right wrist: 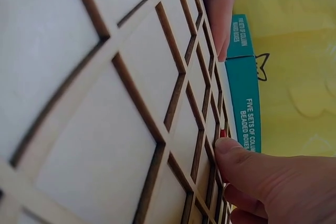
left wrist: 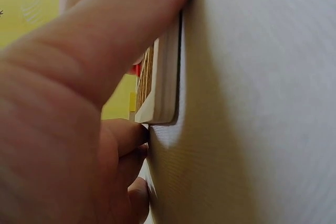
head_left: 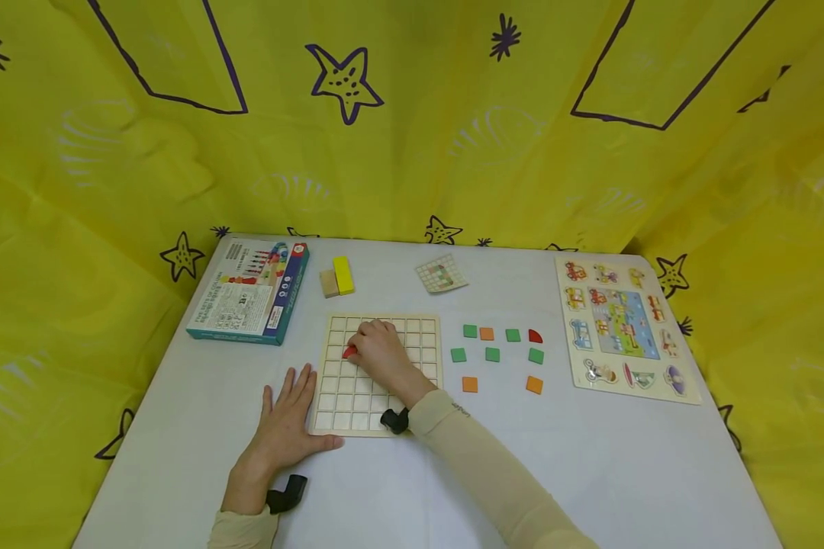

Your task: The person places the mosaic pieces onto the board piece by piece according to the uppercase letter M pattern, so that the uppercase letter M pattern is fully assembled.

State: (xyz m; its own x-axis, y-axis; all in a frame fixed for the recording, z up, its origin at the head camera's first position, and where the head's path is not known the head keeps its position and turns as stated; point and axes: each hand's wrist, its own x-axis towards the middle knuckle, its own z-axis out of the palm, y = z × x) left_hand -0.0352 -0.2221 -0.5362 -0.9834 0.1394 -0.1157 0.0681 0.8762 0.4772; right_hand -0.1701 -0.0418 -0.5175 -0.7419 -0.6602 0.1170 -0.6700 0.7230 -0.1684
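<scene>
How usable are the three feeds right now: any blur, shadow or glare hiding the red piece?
Head view: even light, sharp, no glare; the right hand partly covers the red piece. Left wrist view: the left hand is a close, dim blur. Right wrist view: the grid board fills the frame, skewed.

The grid board (head_left: 422, 358) is pale, unvarnished-looking wood with a matt face and dark, burnt-looking lines between its squares, and its edge shows plywood-like layers. The bench (head_left: 590, 473) has a smooth, matt white top, while the backdrop (head_left: 412, 152) is thin yellow sheeting, creased and faintly shiny. The teal box (head_left: 250, 293) looks like printed card with a slight gloss.
</scene>
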